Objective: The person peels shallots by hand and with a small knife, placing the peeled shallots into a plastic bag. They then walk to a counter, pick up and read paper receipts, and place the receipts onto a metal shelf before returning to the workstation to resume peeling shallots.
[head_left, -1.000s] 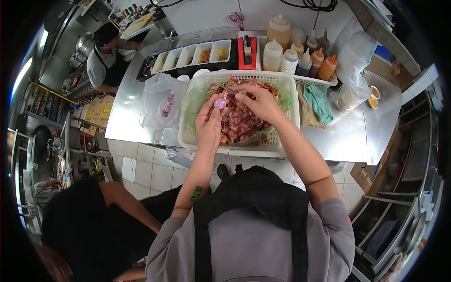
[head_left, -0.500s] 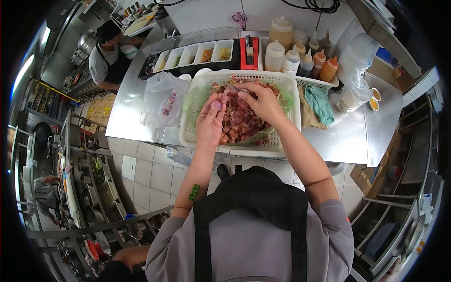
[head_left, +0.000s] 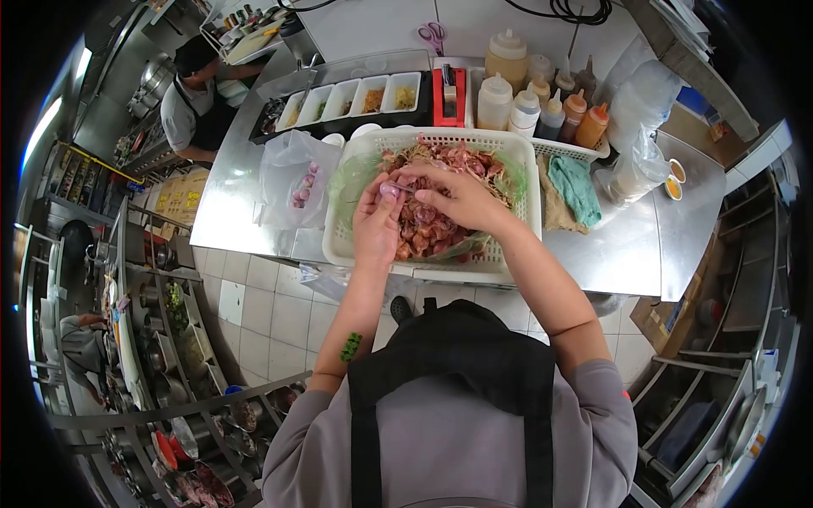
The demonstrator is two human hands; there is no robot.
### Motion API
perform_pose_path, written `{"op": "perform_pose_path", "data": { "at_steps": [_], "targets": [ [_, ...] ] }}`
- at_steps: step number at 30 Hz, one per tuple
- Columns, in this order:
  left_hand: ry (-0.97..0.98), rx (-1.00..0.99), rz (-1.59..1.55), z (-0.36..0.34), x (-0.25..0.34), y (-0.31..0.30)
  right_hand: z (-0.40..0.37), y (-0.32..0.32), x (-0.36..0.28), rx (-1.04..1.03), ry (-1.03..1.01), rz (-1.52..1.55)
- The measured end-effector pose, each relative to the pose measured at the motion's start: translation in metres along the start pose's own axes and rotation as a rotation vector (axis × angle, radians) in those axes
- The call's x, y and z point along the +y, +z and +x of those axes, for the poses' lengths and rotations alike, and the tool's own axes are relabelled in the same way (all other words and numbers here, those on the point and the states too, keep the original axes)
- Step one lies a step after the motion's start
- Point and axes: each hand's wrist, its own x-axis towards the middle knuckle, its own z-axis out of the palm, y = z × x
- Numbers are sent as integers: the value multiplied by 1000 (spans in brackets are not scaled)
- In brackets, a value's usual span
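Observation:
My left hand (head_left: 375, 216) pinches a peeled purple shallot (head_left: 389, 190) above the left side of a white perforated basket (head_left: 337, 245). Close against it, my right hand (head_left: 457, 196) is curled, with a thin dark blade (head_left: 401, 187) reaching from its fingers to the shallot. It looks like a small knife; its handle is hidden in the hand. Beneath both hands, unpeeled shallots (head_left: 426, 227) and loose dry skins (head_left: 474, 161) fill the basket, which is lined with a green plastic bag (head_left: 345, 184). Left of it, a clear plastic bag (head_left: 279, 165) holds several peeled shallots (head_left: 305, 186).
Behind the basket stand a row of white ingredient trays (head_left: 373, 95), a red box (head_left: 449, 97) and several squeeze bottles (head_left: 525, 112). A green cloth (head_left: 576, 188) lies to the right on the steel counter (head_left: 627, 245). A co-worker (head_left: 199, 106) stands at the far left.
My right hand has come left and lower, bringing the blade against the shallot. My left hand has barely moved. A co-worker's arm at the lower left has gone out of view.

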Motion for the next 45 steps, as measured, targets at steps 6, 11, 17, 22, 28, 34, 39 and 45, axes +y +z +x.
{"op": "perform_pose_path", "data": {
  "at_steps": [6, 11, 17, 22, 28, 34, 39, 45],
  "targets": [
    [26, 53, -35, -1, -3, -3, -3, 0, -15, -135, -28, 9],
    [51, 82, 5, 0, -4, -4, -2, 6, -12, -100, -91, 3],
    [51, 64, 56, 0, -4, -6, -1, 12, -7, -42, -88, -99],
    [57, 59, 77, 0, -1, 3, -1, 11, -6, 3, -125, -61],
    [67, 5, 59, 1, 1, 7, 1, 12, 0, 42, -80, 113],
    [72, -41, 61, -2, 3, 12, 1, 6, -6, 53, -56, 120],
    [69, -23, 57, -3, 4, 13, 2, 6, 2, 103, -47, 122],
    [102, -75, 6, 0, 7, 14, 4, -1, 7, 195, 3, 73]
  ]
}}
